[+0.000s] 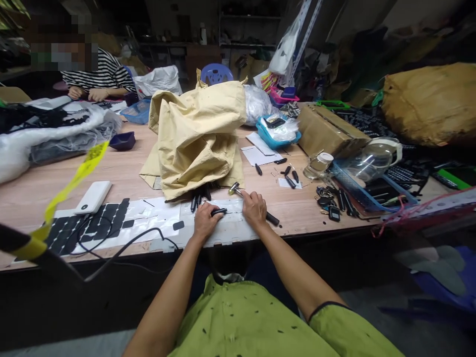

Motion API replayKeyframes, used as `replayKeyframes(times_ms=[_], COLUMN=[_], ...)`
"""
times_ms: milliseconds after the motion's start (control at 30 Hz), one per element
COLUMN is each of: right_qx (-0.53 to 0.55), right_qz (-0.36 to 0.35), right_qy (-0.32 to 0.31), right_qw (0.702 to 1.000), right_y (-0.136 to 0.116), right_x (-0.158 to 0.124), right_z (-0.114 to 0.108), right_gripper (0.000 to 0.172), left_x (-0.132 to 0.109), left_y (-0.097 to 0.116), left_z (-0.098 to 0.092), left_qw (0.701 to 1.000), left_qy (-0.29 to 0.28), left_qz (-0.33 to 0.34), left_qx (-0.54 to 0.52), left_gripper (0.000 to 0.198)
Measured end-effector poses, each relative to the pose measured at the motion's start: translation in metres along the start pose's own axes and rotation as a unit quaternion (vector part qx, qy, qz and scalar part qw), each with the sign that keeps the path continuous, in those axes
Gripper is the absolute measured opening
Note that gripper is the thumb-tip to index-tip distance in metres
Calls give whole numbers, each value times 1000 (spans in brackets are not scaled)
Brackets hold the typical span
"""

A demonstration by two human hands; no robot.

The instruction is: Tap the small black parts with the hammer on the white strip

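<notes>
My left hand (205, 219) pinches a small black elongated part (218, 211) against a white sheet (226, 229) at the table's near edge. My right hand (254, 207) is wrapped round a small hammer: its metal head (234, 188) points left and its black handle (272, 219) sticks out to the right. Several more black parts (199, 197) lie just beyond my hands, spilling from under a crumpled tan bag (197, 131).
A white power bank (92, 196) with a black cable lies on a sheet of black stickers (89, 225) at the left. Yellow tape (74, 181) hangs near the camera. Blue trays (275, 134), a cardboard box (327, 130), loose black parts (290, 176) and keys stand right. A person in stripes (98, 77) sits far left.
</notes>
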State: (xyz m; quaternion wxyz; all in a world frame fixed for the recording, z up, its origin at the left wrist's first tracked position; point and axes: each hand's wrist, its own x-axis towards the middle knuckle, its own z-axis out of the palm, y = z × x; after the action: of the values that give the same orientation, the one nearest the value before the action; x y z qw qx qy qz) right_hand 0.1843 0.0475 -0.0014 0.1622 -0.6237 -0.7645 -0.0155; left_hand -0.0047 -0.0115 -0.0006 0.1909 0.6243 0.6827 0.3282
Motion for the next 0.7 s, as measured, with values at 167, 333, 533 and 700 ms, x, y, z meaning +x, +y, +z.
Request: replayKeyframes(times_ms=[167,333,533,700], right_qx=[-1,-8,-4,-6], right_qz=[1,0,-6,-8], right_qy=[-10,-1,-4,-1], right_qw=[1000,1000,1000,1000], right_y=[-2,-1,0,-1], right_x=[1,1,0,0], right_z=[0,2,1,2], right_gripper=[42,41,41,42], left_x=[-55,-120,-113,-35], left_y=[5,11,16,-5], left_z=[0,30,39,-6], left_qw=[991,973,981,980], left_qy=[-49,-75,-4,189], left_qz=[129,212,183,-12], left_qx=[-5,60,71,53], left_gripper=[13,18,43,25])
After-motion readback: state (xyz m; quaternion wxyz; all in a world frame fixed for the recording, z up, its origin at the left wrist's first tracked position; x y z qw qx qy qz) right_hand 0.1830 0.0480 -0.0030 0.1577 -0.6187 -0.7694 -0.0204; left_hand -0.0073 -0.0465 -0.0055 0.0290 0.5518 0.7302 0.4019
